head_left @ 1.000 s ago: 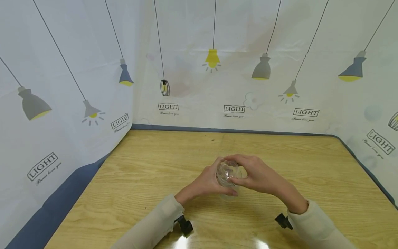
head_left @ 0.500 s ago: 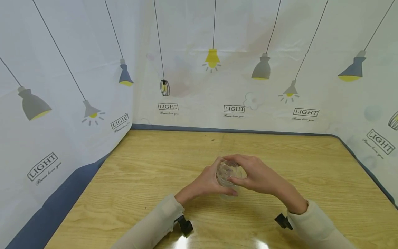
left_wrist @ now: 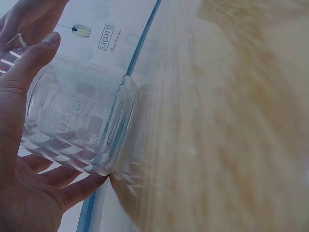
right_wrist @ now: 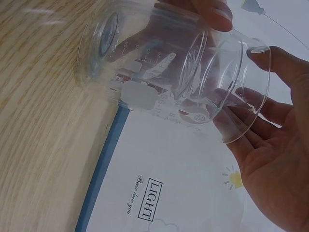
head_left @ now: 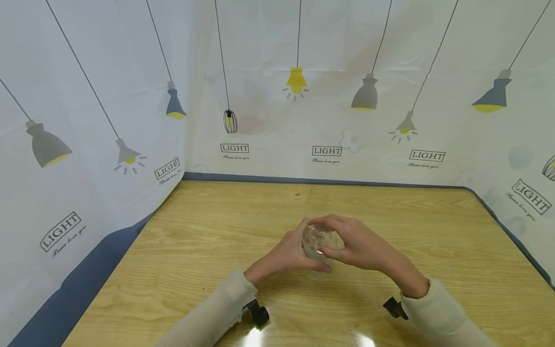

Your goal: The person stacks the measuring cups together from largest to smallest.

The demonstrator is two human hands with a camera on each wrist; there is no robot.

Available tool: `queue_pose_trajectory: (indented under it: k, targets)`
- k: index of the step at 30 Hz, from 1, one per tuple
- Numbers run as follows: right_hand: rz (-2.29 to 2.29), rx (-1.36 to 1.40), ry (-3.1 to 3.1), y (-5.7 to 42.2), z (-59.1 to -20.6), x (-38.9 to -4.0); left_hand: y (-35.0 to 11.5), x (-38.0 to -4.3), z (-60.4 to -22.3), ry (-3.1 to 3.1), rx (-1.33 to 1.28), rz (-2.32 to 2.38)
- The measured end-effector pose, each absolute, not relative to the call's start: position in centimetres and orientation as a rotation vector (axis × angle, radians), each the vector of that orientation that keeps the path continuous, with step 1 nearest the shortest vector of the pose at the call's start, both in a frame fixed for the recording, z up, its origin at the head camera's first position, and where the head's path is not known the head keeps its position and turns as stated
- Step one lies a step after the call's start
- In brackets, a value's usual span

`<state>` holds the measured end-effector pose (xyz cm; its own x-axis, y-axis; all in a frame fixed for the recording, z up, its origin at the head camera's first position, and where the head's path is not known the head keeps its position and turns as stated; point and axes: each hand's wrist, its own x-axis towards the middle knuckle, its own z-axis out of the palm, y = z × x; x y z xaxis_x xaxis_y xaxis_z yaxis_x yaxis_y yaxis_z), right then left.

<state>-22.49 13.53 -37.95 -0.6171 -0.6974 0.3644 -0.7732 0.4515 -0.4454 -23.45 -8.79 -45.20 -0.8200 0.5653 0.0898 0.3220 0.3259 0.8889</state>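
A clear glass beaker [right_wrist: 140, 94] with white printed markings stands upright on the wooden table. My left hand [head_left: 288, 253] grips it round the side, with the thumb near and the fingers beyond, as the left wrist view shows. A second clear beaker [right_wrist: 244, 72], with a spouted rim, sits partly inside the first one's mouth. My right hand [head_left: 362, 243] holds this upper beaker by its rim, thumb on one side and fingers on the other. From the head view the two glasses [head_left: 315, 236] overlap, and the fingers hide part of them.
The wooden table [head_left: 208, 226] spreads round both hands. White cloth [head_left: 269, 125] printed with lamps walls off its back and sides, with a blue band along the bottom. Black wrist cameras hang below the left sleeve [head_left: 217, 308] and the right sleeve [head_left: 442, 313].
Both hands keep their places and their hold on the beakers. Only the glints inside the glass differ slightly.
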Motion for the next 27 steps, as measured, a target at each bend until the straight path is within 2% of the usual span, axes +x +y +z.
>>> queue_pose_trajectory:
  k: [27]
  targets:
    - [0.898,1.322,-2.592,13.55,-37.79,-22.49,-8.85,-23.50,-45.25,2.358,0.815,1.488]
